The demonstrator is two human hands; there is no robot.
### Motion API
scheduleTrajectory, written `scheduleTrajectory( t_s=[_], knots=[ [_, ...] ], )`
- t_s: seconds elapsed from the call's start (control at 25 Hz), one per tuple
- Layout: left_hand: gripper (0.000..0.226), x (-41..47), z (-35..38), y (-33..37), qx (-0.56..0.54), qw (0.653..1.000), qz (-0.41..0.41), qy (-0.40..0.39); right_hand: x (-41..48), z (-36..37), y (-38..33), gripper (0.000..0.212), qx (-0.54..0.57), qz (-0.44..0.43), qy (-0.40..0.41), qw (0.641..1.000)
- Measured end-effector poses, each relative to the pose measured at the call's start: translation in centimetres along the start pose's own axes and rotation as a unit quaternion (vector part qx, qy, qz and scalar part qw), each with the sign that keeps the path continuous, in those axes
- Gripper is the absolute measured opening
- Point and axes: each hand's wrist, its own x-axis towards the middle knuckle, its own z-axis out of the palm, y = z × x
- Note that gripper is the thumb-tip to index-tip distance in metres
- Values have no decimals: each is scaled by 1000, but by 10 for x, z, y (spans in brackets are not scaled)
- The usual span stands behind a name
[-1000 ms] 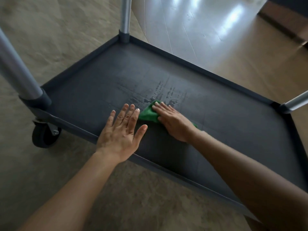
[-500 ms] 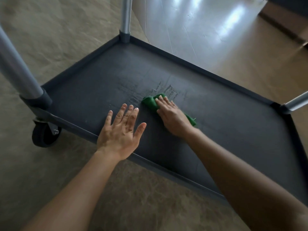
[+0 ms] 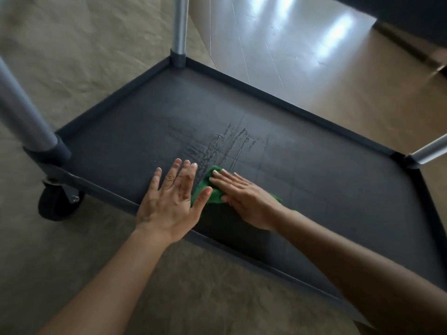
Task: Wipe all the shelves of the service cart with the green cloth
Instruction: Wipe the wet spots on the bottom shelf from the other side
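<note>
At the near left, a caster wheel [image 3: 58, 205] under the corner of the service cart [image 3: 48, 152], beside a metal post [image 3: 21, 110] rising out of frame; no way to tell whether locked.

Further right, over the near part of the dark shelf [image 3: 326, 194], the left hand [image 3: 169, 204]: fingers straight and spread, holding nothing, palm down just inside the near rim. Probably there to brace the body and steady the rolling cart against the push of the wiping. Cannot tell whether pressed on the shelf or hovering just above. Thumb stretched toward the green cloth [image 3: 215, 196], overlapping its near-left edge.

Cloth bunched on the shelf, left of centre, mostly hidden beneath the right hand [image 3: 249, 204]. Right hand flat on top, fingers straight and together, pressing rather than clutching, likely so as to spread pressure over a wide patch.

Just beyond the fingertips, wet streaks [image 3: 229, 146] running toward the far rim, marking ground already covered.

To the right, a broad dull stretch of shelf out to the right post [image 3: 430, 148], judged not yet wiped. Other shelves out of view.
</note>
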Motion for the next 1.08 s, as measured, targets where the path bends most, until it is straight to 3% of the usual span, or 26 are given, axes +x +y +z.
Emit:
scheduleTrajectory(
  t_s=[0.24, 0.32, 0.48, 0.64, 0.84, 1.0, 1.08],
  knots=[
    [87, -1, 2, 0, 1, 1000, -4, 17, 82, -25, 80, 49, 12, 264, 69, 962],
    [87, 0, 2, 0, 10, 1000, -2, 22, 87, -22, 81, 49, 1, 301, 77, 950],
    [84, 0, 2, 0, 19, 999, -6, 34, 63, -13, 44, 50, -26, 240, 75, 967],
    [83, 2, 2, -1, 9, 999, -14, 32, 6, 7, -19, 52, -33, 110, 53, 992],
    [86, -1, 3, -1, 13, 999, -14, 34, -45, 21, -56, 52, -13, -9, -28, 999],
    [89, -3, 4, 0, 5, 1000, -6, 25, -24, 9, -23, 52, 10, -31, -23, 999],
    [89, -3, 4, 0, 6, 999, -8, 31, 4, 1, 12, 50, 8, 31, 9, 999]
  ],
)
